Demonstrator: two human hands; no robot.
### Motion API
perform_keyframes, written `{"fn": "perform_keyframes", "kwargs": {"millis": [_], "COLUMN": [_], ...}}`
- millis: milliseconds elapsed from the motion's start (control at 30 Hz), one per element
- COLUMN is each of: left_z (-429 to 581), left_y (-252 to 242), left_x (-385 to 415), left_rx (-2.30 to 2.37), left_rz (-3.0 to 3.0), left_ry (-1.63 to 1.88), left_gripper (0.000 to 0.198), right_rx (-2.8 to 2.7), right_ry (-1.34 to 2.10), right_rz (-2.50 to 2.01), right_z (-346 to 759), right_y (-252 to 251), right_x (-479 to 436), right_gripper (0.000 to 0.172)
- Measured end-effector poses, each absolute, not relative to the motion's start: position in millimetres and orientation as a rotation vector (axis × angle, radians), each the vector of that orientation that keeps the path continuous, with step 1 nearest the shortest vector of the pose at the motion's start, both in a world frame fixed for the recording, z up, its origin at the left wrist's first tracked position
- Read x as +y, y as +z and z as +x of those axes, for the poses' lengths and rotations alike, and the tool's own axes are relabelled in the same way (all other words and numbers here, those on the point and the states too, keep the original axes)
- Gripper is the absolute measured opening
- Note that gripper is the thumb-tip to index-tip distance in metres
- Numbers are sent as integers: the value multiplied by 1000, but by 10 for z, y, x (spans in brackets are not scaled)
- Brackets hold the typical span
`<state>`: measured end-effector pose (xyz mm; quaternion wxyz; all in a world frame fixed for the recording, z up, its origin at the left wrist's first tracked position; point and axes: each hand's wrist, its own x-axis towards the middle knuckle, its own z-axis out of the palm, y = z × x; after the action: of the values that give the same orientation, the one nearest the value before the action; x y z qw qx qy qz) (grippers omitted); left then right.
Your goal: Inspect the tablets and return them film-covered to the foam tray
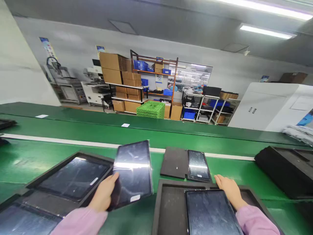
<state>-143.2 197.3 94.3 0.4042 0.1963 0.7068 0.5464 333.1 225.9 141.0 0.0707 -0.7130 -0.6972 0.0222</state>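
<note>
My left hand [104,192] grips a dark tablet [133,173] by its lower left edge and holds it tilted above the green bench. Just left of it, a black foam tray [36,182] carries another tablet [73,178]. My right hand [230,191] rests with fingers closed over the top right corner of a tablet [211,212] lying in a black foam tray [168,205] in front of me. Behind that tray, a smaller tablet [198,165] lies next to a black foam pad [174,162].
A green conveyor [146,135] with a white stripe runs across behind the trays. Stacked black foam trays [286,169] sit at the right. Farther back stand shelves of cardboard boxes [122,78], green crates [151,109], machines [70,88] and a white cabinet [269,104].
</note>
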Motion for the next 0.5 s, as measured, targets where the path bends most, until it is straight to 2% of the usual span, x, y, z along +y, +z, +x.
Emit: {"fn": "perform_keyframes", "kwargs": {"millis": [100,267,500], "left_z": [-1015,-244,180], "left_y": [803,240,-427], "left_x": [2730,3689,4103], "left_rx": [1802,1932,1930], "left_rz": [590,792,1107], "left_ry": [1184,885,607], "left_gripper": [20,24,28], "right_rx": [-2176,-2192,-2183], "right_ry": [-53,-108,-61], "right_rz": [-2148,-2216,-2269], "right_z": [3330,3342,3274], "right_y": [1265,1256,1311], "right_x": [2200,2215,2184], "right_gripper": [23,32,36]}}
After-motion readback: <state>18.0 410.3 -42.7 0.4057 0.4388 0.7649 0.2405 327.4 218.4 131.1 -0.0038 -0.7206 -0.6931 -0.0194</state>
